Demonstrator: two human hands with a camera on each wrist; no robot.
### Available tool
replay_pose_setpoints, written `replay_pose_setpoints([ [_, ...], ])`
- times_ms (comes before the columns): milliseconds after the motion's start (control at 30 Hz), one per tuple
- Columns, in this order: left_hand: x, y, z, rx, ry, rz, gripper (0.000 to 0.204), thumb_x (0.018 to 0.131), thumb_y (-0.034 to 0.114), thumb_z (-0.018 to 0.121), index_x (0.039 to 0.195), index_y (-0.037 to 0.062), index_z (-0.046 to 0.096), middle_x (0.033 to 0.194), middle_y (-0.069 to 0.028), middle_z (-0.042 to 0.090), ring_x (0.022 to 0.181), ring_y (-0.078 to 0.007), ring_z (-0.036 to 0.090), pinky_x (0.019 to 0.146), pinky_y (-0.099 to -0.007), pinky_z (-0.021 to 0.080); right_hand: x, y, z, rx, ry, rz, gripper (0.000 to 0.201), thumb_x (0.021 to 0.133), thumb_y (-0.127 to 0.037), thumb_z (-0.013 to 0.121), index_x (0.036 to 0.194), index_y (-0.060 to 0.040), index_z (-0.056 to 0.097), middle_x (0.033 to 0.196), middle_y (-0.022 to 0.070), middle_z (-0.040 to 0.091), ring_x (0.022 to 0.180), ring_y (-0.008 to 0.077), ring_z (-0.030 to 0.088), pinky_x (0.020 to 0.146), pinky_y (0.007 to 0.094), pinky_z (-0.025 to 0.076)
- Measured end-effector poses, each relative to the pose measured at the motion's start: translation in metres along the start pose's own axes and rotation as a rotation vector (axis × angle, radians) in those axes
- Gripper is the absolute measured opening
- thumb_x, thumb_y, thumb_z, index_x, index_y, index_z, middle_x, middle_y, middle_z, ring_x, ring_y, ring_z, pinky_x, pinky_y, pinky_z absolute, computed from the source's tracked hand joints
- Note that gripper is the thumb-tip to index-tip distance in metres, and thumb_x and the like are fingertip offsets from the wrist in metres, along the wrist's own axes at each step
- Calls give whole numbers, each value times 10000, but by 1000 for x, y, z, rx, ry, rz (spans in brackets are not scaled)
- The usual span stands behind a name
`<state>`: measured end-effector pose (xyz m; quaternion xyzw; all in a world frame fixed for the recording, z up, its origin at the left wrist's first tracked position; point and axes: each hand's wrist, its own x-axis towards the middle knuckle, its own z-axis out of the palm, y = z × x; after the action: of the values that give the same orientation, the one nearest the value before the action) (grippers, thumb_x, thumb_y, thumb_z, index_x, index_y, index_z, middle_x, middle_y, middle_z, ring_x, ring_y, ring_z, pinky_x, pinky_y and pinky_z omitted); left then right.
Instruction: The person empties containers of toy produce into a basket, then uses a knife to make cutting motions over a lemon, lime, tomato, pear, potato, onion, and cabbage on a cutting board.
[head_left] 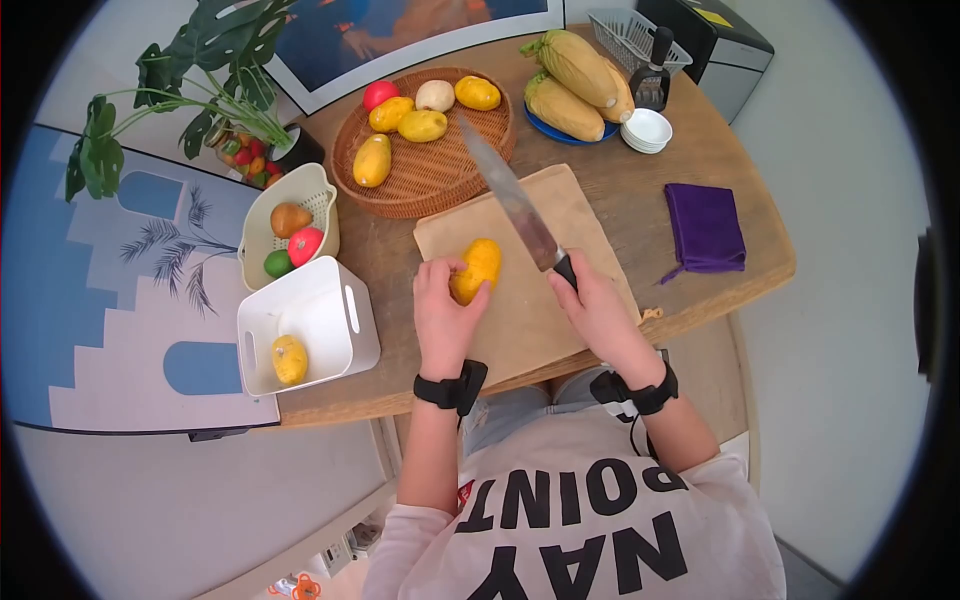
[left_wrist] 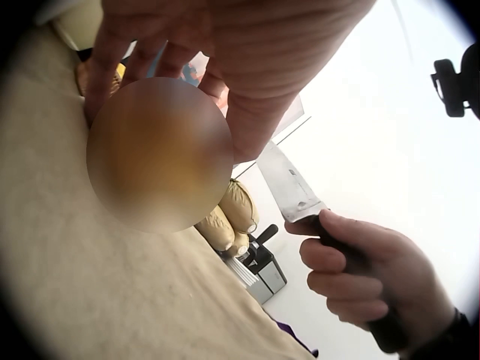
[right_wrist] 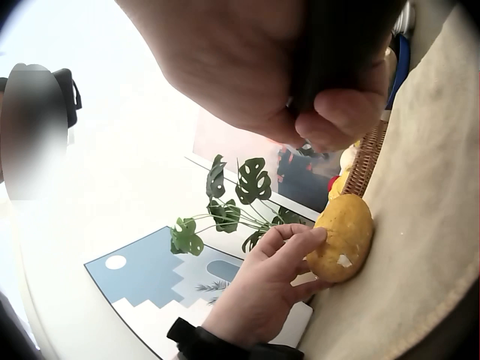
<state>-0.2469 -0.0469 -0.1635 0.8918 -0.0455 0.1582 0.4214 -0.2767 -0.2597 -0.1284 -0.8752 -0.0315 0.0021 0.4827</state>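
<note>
On the beige cloth mat [head_left: 560,310] lies a plump yellow mango-like fruit [head_left: 477,272]. My left hand [head_left: 443,308] holds it, fingers at its far end and thumb at its near side. A small white patch shows on the fruit [right_wrist: 341,238] in the right wrist view. With my right hand [head_left: 602,312] I grip a large kitchen knife [head_left: 512,200] by its black handle. Its broad blade is raised over the mat, pointing away toward the basket and apart from the fruit. In the left wrist view a blurred disc covers most of the fruit.
Behind the mat, a round wicker basket [head_left: 430,190] holds several fruits. At left stand a white bin [head_left: 345,330] with one yellow fruit and a cream colander [head_left: 320,195]. Corn ears [head_left: 565,105], small white bowls [head_left: 648,130] and a folded purple cloth [head_left: 705,228] lie right.
</note>
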Motion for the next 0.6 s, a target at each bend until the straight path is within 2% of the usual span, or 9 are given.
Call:
replay_pose_setpoints([
  [33, 0, -1, 1, -1, 7, 11, 353, 760, 121, 815, 1038, 62, 605, 1056, -127, 591, 1033, -352, 574, 899, -435, 492, 1, -4, -1, 16, 30, 32, 235, 1018, -210, 591, 1110, -7, 515, 872, 286, 659, 849, 495, 645, 696, 546, 503],
  [133, -1, 2, 1, 5, -1, 19, 351, 763, 116, 809, 1043, 60, 606, 1066, -135, 592, 1034, -357, 578, 906, -434, 492, -2, 10, 4, -223, -135, -76, 236, 1017, -208, 592, 1128, -16, 511, 860, 280, 659, 840, 491, 644, 696, 547, 501],
  [267, -4, 12, -3, 39, -27, 4, 348, 766, 121, 797, 1055, 61, 612, 1093, -144, 596, 1043, -368, 578, 921, -442, 488, -7, 1, -1, -154, -32, -63, 236, 1019, -201, 581, 1111, -1, 496, 855, 273, 664, 836, 484, 649, 696, 549, 502],
  [333, -4, 14, -3, 87, 5, 50, 331, 768, 121, 786, 1050, 64, 621, 1106, -146, 600, 1042, -363, 577, 926, -450, 482, -4, -11, -2, -149, 27, -47, 238, 1015, -196, 579, 1094, 10, 491, 853, 272, 669, 829, 475, 657, 690, 546, 506],
  [433, 1, 26, -2, 249, 41, 194, 304, 766, 98, 777, 1037, 73, 641, 1115, -118, 613, 1030, -342, 582, 901, -445, 480, -9, 4, 12, -353, -127, -80, 229, 1006, -196, 584, 1069, 7, 496, 838, 259, 677, 809, 455, 672, 676, 536, 521],
  [467, 2, 31, -3, 322, 53, 249, 296, 764, 87, 775, 1032, 77, 648, 1116, -103, 619, 1024, -333, 584, 888, -440, 480, -10, 7, 13, -346, -126, -63, 236, 1006, -197, 587, 1090, 1, 488, 832, 260, 673, 803, 460, 667, 675, 543, 518],
  [600, 5, 36, -2, 418, -26, 262, 240, 774, 91, 762, 992, 101, 661, 1115, -72, 632, 1024, -318, 573, 856, -443, 461, -14, 9, 13, -321, -140, -31, 247, 1006, -204, 592, 1119, -15, 478, 804, 258, 665, 786, 469, 660, 669, 556, 509],
])
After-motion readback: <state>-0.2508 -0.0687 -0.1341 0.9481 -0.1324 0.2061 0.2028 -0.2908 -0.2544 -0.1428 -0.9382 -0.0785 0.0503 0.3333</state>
